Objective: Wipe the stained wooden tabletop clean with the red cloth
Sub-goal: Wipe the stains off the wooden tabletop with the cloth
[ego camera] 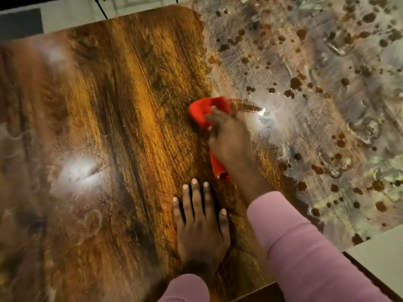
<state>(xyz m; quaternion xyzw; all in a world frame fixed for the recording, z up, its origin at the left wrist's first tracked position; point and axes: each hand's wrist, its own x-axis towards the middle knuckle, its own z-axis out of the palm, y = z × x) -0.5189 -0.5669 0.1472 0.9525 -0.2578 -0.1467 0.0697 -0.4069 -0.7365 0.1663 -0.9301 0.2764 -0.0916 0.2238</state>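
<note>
Fingers of the right hand (229, 140) curl round the red cloth (204, 113), pressing it where clean wood meets the grey, spotted film on the tabletop (135, 118), while the left hand (201, 227) lies flat, fingers straight, likely for bracing.

The right hand (229, 142) covers the middle of the red cloth (201, 112), so only its two ends show. The worktop (130, 127) runs off the left and right edges, its left side blurred. Both pink sleeves (305, 247) are cut at the bottom.
</note>
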